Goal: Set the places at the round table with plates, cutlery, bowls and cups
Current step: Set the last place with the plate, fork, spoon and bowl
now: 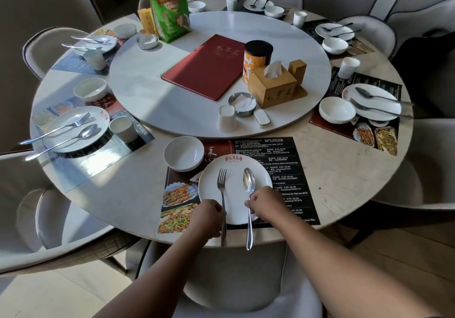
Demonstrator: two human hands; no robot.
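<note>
Two bare forearms reach in low over a pale padded chair [246,283]. The left hand [209,215] has its fingers [218,210] curled round the handle of a fork [222,187], and the right hand [264,202] has its fingers [250,205] pinched round the handle of a spoon [249,182]. Under and beyond the fingers spreads the big round desk [332,182], with other places already laid around its rim well away from the fingers. Farther beyond them a white turntable [138,81] fills its middle, carrying a red menu [206,66], a tissue box [272,84] and a white cup [227,118]. Directly under the fingers lies a dark printed placemat [283,165], food photographs on its left side and lines of text to the right of the right fingers. On it, touching both sets of fingers at its near rim, sits a white plate [235,170] with a red mark at its far edge. Beyond the left fingers and a little to their left, a white bowl [184,153] stands just beside the plate's far-left rim. The fork's tines point away from the left fingers over the plate. The spoon's bowl lies over the plate beyond the right fingers, parallel to the fork and close by, while both handles run back past the fingers over the desk's near edge.
</note>
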